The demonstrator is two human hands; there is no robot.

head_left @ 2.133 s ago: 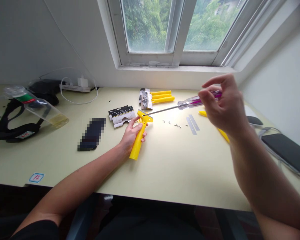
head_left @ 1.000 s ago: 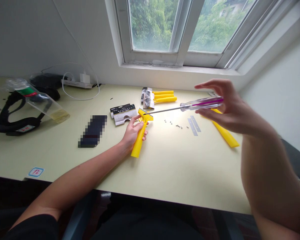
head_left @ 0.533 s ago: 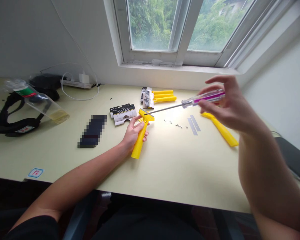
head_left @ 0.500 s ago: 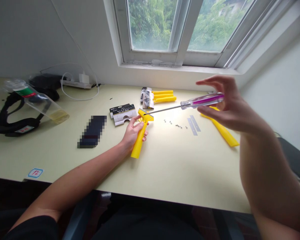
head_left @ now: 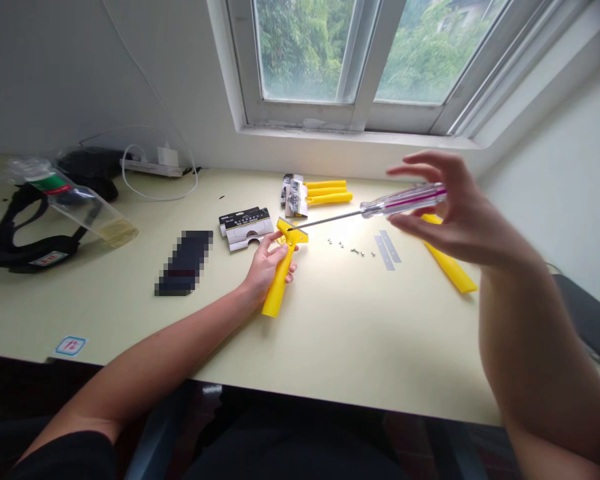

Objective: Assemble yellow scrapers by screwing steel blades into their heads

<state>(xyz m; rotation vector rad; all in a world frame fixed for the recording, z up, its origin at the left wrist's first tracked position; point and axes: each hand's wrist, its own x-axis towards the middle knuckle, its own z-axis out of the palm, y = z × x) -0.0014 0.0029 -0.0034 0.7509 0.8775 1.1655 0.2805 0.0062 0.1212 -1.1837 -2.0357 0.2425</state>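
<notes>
Wrapped around the neck of a yellow scraper (head_left: 277, 287), my left hand (head_left: 265, 262) keeps it tilted, head pointing away from me, above the table. My right hand (head_left: 453, 207) holds a screwdriver (head_left: 400, 200) by its clear handle with a purple stripe; the thumb is below and some fingers are spread above. The long metal shaft reaches left, and its tip touches the scraper's head. Several small screws (head_left: 355, 251) and two thin flat blades (head_left: 390, 248) lie on the table between my hands. Another yellow scraper (head_left: 450, 265) is partly hidden behind my right hand.
Packaged yellow scrapers (head_left: 330, 193) lie near the window wall. Cardboard packaging (head_left: 247, 230) sits left of my left hand, near a pixelated dark object (head_left: 185, 263). Farther left are a tipped plastic bottle (head_left: 90, 210), a black strap (head_left: 35, 257) and a power strip (head_left: 153, 168).
The screwdriver handle has turned a little, its purple stripe now looking narrower. My right fingers have shifted slightly on it. My left hand and the scraper stay nearly still.
</notes>
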